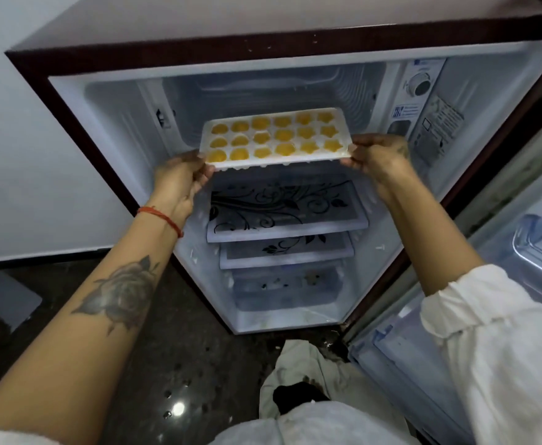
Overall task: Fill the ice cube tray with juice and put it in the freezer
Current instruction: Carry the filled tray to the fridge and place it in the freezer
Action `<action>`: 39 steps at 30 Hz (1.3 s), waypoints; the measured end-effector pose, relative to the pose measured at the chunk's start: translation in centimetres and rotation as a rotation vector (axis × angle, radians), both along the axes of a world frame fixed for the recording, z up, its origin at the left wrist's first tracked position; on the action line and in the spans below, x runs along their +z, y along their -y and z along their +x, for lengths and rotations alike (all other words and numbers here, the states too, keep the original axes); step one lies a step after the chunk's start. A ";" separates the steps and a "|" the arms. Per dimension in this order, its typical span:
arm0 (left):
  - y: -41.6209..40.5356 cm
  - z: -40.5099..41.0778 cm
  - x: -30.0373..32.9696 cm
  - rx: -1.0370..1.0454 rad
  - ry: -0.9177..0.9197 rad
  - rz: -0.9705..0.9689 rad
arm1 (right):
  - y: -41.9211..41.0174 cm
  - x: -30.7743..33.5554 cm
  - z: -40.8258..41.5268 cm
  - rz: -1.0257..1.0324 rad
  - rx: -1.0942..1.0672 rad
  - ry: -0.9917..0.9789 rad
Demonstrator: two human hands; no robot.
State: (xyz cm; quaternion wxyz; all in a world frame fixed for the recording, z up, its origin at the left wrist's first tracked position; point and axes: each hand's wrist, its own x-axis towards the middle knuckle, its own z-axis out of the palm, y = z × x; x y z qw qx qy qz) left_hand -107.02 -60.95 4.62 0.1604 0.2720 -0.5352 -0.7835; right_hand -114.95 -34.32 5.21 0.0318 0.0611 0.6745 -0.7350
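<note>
Both your left hand point(184, 175) and right hand point(375, 155) pinch the tray point(274, 138) ends, holding it at the freezer point(276, 91) mouth; tilt it and the juice point(284, 134) could spill.

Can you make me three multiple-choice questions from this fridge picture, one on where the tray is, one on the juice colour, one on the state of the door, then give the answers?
1. Where is the ice cube tray?
A. On the floor
B. Held at the opening of the top compartment
C. On the lowest shelf

2. What colour is the juice in the tray?
A. Yellow-orange
B. Green
C. Purple

3. What state is the fridge door in?
A. Shut
B. Removed
C. Swung open to the right

Answers:
1 B, the left hand and right hand grip the tray's two ends in front of the upper compartment, above the patterned shelf.
2 A, every filled cell shows yellow-orange.
3 C, the door's inner racks face the camera at the right.
</note>
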 end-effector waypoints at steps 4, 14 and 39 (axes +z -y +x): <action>0.0 -3.1 -0.3 0.032 -0.002 0.060 | 0.8 0.0 -2.9 -0.028 -0.002 0.028; -0.5 -7.4 -0.5 0.100 0.044 0.003 | 2.3 -1.4 -8.6 -0.036 0.014 0.107; -3.9 -2.5 -4.2 -0.030 0.077 -0.873 | 2.4 -4.4 -1.2 0.537 -0.078 -0.255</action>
